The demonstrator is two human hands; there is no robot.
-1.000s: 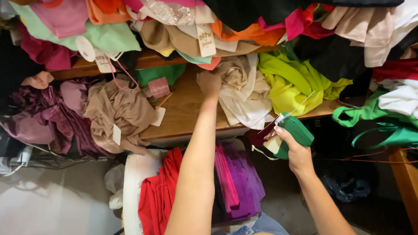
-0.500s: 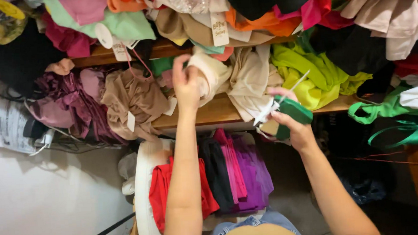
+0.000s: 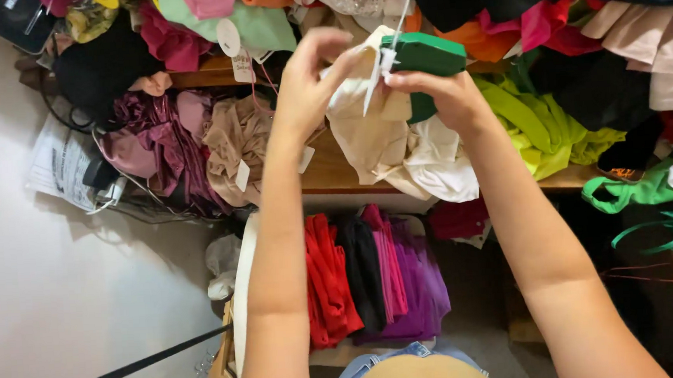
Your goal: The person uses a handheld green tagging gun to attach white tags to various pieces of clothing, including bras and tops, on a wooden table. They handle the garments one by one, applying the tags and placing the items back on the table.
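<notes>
The wooden shelf (image 3: 335, 173) has only a small bare strip, between the beige garment (image 3: 236, 144) and the cream cloth (image 3: 373, 144); a hand could pass there. To the left, the maroon satin clothes (image 3: 154, 142) cover the board. To the right, the lime-green clothes (image 3: 543, 126) block the way. Above, piled garments (image 3: 264, 22) with hanging paper tags (image 3: 228, 38) close the space. Below the shelf, the folded red, black and purple clothes (image 3: 373, 276) fill the opening. The pale floor (image 3: 63, 307) on the left is open, apart from a black bar (image 3: 137, 368).

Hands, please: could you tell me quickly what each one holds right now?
Left hand: closed on cream garment.
Right hand: closed on green tool.
</notes>
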